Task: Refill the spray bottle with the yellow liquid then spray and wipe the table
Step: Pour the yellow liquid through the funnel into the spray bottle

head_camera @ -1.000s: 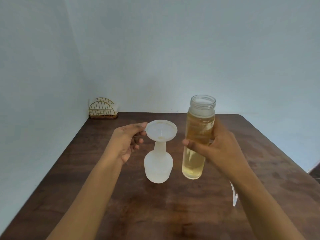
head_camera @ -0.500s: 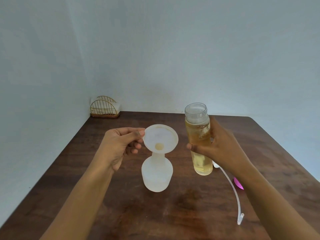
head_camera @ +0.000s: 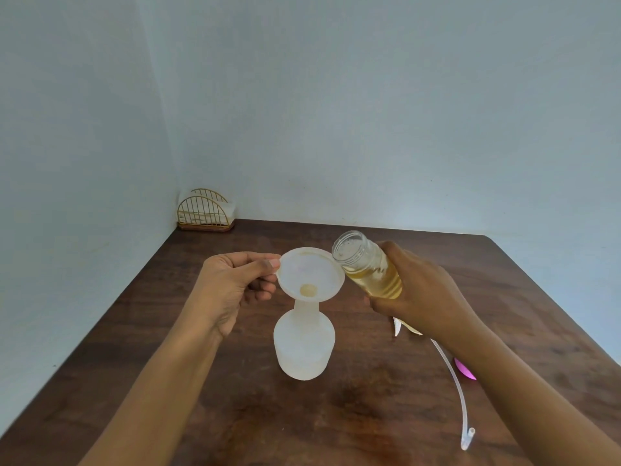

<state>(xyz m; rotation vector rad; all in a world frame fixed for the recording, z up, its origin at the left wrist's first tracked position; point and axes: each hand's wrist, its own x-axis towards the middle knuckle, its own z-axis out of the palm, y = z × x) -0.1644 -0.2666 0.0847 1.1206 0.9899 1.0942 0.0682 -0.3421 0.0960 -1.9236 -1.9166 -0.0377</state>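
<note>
The funnel [head_camera: 311, 274], seated in the frosted spray bottle [head_camera: 304, 348] at the middle of the table [head_camera: 369, 415], is pinched at its left rim by thumb and forefinger of the left hand [head_camera: 232, 287]; the tilted bottle of yellow liquid [head_camera: 369, 267] is gripped in the curled fingers of the right hand [head_camera: 423, 297]. A slow pour is advised, the mouth kept over the bowl. No label or writing can be read.
</note>
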